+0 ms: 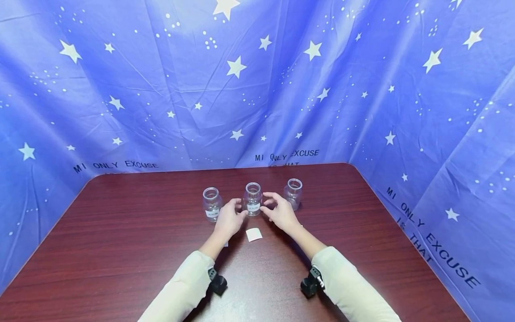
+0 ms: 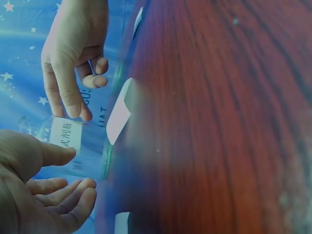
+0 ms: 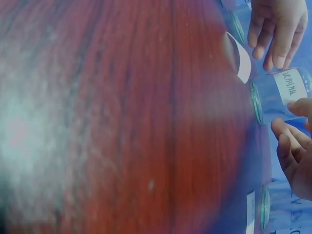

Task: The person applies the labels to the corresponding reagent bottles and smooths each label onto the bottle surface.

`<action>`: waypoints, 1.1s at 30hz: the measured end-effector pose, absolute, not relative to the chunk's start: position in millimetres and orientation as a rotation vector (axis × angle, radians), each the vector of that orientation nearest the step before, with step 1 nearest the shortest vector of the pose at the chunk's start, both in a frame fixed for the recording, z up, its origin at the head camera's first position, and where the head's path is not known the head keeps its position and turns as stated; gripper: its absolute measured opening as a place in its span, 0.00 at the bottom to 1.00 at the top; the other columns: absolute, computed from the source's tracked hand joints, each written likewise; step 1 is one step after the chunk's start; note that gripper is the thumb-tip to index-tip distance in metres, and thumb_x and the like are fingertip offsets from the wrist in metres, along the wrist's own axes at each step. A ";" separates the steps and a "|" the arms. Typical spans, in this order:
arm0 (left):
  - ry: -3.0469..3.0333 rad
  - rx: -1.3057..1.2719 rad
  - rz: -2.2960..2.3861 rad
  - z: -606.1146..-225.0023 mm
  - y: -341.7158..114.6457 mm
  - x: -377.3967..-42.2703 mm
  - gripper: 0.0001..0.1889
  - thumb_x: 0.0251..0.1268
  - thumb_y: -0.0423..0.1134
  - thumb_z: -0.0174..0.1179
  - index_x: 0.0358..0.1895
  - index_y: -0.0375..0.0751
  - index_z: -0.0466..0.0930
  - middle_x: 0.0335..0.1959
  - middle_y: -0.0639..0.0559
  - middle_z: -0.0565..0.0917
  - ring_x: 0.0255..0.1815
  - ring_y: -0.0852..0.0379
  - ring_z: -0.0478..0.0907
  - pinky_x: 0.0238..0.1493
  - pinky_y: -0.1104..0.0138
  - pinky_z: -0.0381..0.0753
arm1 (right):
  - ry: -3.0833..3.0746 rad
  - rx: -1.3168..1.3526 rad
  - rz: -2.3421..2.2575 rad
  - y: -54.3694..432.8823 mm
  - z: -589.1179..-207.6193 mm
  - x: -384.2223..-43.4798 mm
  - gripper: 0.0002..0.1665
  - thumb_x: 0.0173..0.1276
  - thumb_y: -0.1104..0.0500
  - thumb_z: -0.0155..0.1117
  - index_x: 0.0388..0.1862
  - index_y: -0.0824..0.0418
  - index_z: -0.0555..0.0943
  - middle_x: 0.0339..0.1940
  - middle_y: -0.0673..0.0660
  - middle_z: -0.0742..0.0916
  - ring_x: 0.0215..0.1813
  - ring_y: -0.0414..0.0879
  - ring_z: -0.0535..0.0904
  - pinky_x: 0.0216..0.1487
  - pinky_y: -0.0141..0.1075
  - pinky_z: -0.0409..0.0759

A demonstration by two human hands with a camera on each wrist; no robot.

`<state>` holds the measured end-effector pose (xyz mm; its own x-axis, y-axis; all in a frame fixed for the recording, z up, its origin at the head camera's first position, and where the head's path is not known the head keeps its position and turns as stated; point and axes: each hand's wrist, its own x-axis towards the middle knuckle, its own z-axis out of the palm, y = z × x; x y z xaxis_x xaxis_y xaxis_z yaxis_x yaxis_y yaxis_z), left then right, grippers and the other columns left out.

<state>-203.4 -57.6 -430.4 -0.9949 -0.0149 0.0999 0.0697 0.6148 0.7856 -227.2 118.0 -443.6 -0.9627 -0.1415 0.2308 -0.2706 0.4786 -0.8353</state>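
Observation:
A clear glass jar (image 1: 253, 191) stands upright in the middle, a white label (image 3: 291, 84) with printed characters on its front. My left hand (image 1: 230, 219) is at the jar's left side, its fingers loosely bent and its thumb (image 2: 62, 155) over the label's edge in the left wrist view. On the other side, my right hand (image 1: 281, 213) has its fingers spread and relaxed, the thumb at the label's right edge. Neither hand is closed round the glass. In front of the jar lies a white paper slip (image 1: 254, 234) with curled edges.
Another labelled glass jar (image 1: 211, 203) stands to the left, partly behind my left hand. A third glass jar (image 1: 294, 190) is at the right, its lower front hidden by my right hand. More paper slips (image 3: 250, 213) lie on the dark red table (image 1: 120, 232). A starry blue curtain (image 1: 257, 89) hangs behind.

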 end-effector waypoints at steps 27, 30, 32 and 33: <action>-2.878 -0.430 -1.257 -414.3 -21.7 -182.6 0.10 0.54 0.42 0.64 0.36 0.41 0.81 0.30 0.53 0.85 0.34 0.59 0.80 0.39 0.67 0.77 | -2.798 0.541 1.139 178.6 -425.3 -208.7 0.08 0.59 0.59 0.66 0.37 0.59 0.84 0.34 0.52 0.87 0.35 0.40 0.79 0.37 0.30 0.75; -2.888 -0.467 -1.245 -415.9 -12.3 -181.8 0.11 0.54 0.43 0.65 0.38 0.41 0.81 0.31 0.52 0.85 0.34 0.58 0.80 0.39 0.67 0.77 | -2.845 0.548 1.111 188.6 -423.9 -206.8 0.08 0.59 0.58 0.66 0.37 0.59 0.83 0.34 0.51 0.87 0.36 0.40 0.79 0.39 0.32 0.75; -2.903 -0.488 -1.227 -417.7 -5.6 -181.3 0.11 0.54 0.43 0.65 0.38 0.42 0.81 0.32 0.52 0.85 0.35 0.58 0.80 0.39 0.66 0.77 | -2.877 0.546 1.103 195.1 -422.6 -205.1 0.08 0.59 0.58 0.66 0.37 0.58 0.83 0.34 0.51 0.87 0.36 0.39 0.78 0.39 0.33 0.75; -2.914 -0.494 -1.212 -418.5 -2.3 -181.1 0.11 0.54 0.43 0.65 0.38 0.42 0.81 0.32 0.53 0.85 0.36 0.58 0.80 0.40 0.66 0.77 | -2.890 0.548 1.100 198.2 -422.0 -204.3 0.08 0.59 0.58 0.66 0.37 0.58 0.83 0.34 0.51 0.87 0.36 0.39 0.77 0.39 0.33 0.74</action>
<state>-181.1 -2.3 -418.5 -0.9508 0.3021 0.0690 0.2618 0.6643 0.7001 -204.3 198.2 -422.0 -0.9390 -0.3211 0.1229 -0.3216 0.6936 -0.6447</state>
